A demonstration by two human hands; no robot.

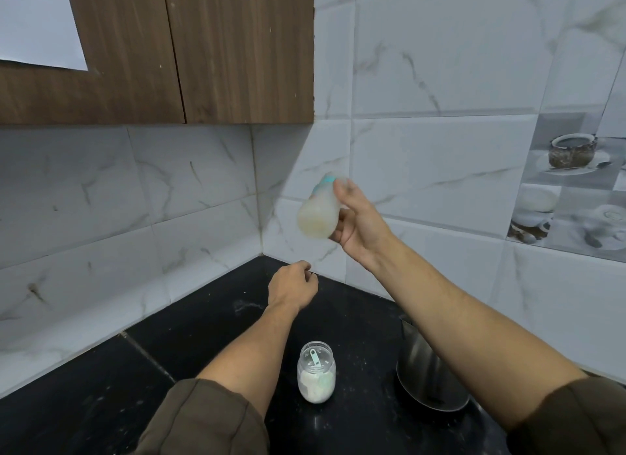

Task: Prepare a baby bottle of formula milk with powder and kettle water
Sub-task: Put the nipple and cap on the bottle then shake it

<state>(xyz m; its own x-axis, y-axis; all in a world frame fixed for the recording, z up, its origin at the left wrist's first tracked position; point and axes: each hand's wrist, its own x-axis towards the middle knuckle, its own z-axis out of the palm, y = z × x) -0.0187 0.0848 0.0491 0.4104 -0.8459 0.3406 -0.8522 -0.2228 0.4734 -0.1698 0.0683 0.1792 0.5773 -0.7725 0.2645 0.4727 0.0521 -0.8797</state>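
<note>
My right hand is raised in front of the tiled wall and holds the baby bottle, which looks blurred, tilted, with a teal collar at its top and pale milky liquid inside. Lower down, my left hand hovers over the black counter with its fingers curled and nothing visible in them. An open clear jar of white formula powder with a pale green scoop inside stands on the counter near me. The steel kettle sits to the jar's right, partly hidden by my right forearm.
The black stone counter runs into a corner of white marble-look tiles. A wooden wall cabinet hangs above at the left. Some spilled powder specks lie on the counter behind the jar.
</note>
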